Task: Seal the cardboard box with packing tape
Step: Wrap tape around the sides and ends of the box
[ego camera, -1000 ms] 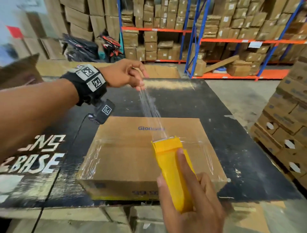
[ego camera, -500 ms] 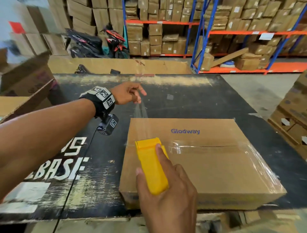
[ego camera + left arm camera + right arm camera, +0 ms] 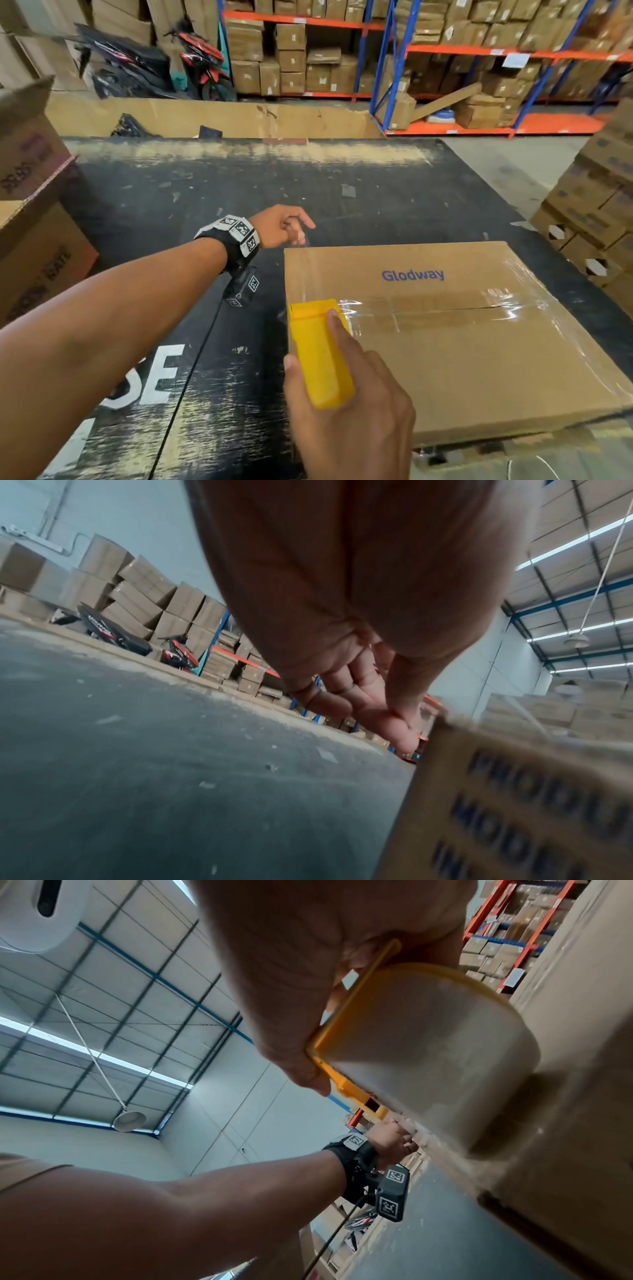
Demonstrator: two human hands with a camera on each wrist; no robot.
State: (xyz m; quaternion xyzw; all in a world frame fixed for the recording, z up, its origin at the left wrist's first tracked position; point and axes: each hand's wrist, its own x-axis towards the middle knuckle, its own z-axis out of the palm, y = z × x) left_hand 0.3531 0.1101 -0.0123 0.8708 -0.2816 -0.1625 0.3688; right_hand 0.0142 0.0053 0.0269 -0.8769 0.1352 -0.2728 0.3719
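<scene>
Right hand [image 3: 346, 407] grips a yellow plastic tape dispenser [image 3: 320, 353] on a flat brown cardboard box [image 3: 445, 342].
Dispenser's long axis points away; left hand [image 3: 279, 226] pinches the clear packing tape [image 3: 297, 270] end beyond the box's far corner.

Bright overhead strip lights, blurry wide-angle edges.

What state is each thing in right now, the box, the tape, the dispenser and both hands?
Cardboard box: flaps closed, clear tape along the seam.
Yellow tape dispenser: at the box's left edge, gripped.
Tape strip: pulled out, stretched taut.
Left hand: pinches the tape end.
Right hand: grips the dispenser.
</scene>
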